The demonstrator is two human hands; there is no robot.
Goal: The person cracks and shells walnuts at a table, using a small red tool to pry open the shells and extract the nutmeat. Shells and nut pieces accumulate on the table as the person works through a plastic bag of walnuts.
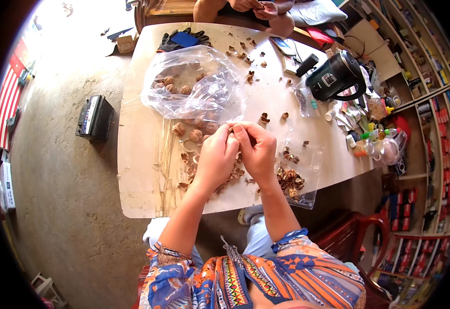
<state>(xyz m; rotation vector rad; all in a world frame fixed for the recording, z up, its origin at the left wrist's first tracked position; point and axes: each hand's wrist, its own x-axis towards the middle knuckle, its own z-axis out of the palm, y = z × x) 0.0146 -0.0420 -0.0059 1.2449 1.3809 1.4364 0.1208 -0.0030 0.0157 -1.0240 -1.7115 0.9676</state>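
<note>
My left hand and my right hand meet over the near part of the table, thumbs and fingertips together around a small brown piece, seemingly of walnut, mostly hidden between them. Whole walnuts and broken walnut shells lie beneath and left of my hands. Beyond them spreads a clear plastic bag with several walnuts inside. To the right of my wrists, a clear plastic tray at the table's near edge holds a heap of shelled walnut pieces. More shell bits are scattered farther back.
A black electric kettle, small bottles and clutter stand at the table's right. Dark gloves with a blue item lie at the far left corner. Across the table sits a person, hands together. A black battery is on the floor.
</note>
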